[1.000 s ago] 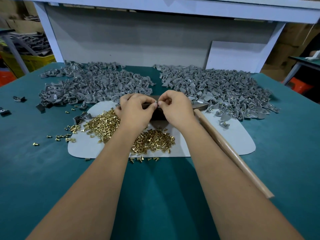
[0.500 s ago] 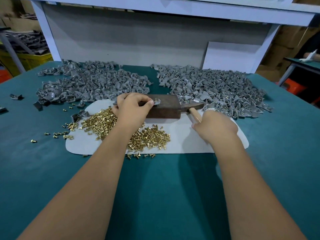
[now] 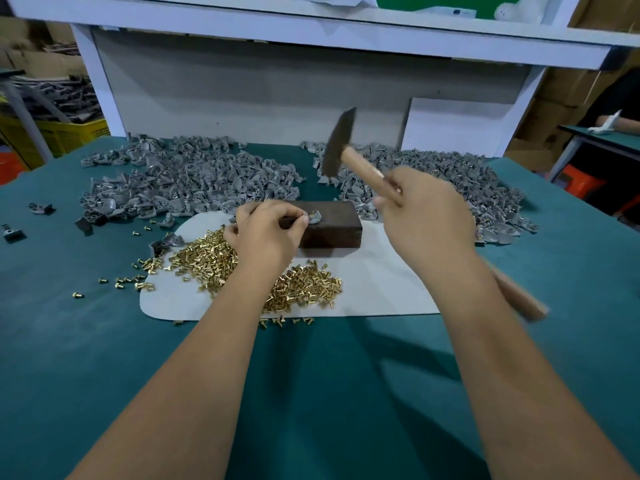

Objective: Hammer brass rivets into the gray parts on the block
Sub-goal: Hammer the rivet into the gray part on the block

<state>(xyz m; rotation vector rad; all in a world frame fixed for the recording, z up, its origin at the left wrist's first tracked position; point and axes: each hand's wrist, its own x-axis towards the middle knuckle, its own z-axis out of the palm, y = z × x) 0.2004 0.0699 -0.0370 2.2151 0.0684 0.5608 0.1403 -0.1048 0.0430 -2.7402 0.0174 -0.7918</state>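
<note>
A dark brown block [image 3: 332, 228] lies on a white mat [image 3: 381, 285] in the middle of the green table. On the block's top left sits a small gray part [image 3: 314, 217] with a brass rivet standing in it. My left hand [image 3: 266, 233] pinches that part and steadies it on the block. My right hand [image 3: 427, 211] grips the wooden handle of a hammer [image 3: 337, 143], whose dark head is raised above and behind the block. Loose brass rivets [image 3: 304, 284] lie heaped on the mat under my left wrist.
Two big heaps of gray parts [image 3: 187, 181] [image 3: 450, 178] lie behind the block. Stray rivets [image 3: 128, 280] and dark pieces [image 3: 41, 207] dot the table at the left. A white shelf frame [image 3: 311, 32] rises at the back. Another green table [image 3: 602, 133] stands at far right.
My right hand left the part, took the hammer handle from the mat and swung the hammer head up above the block. My left hand stayed on the gray part.
</note>
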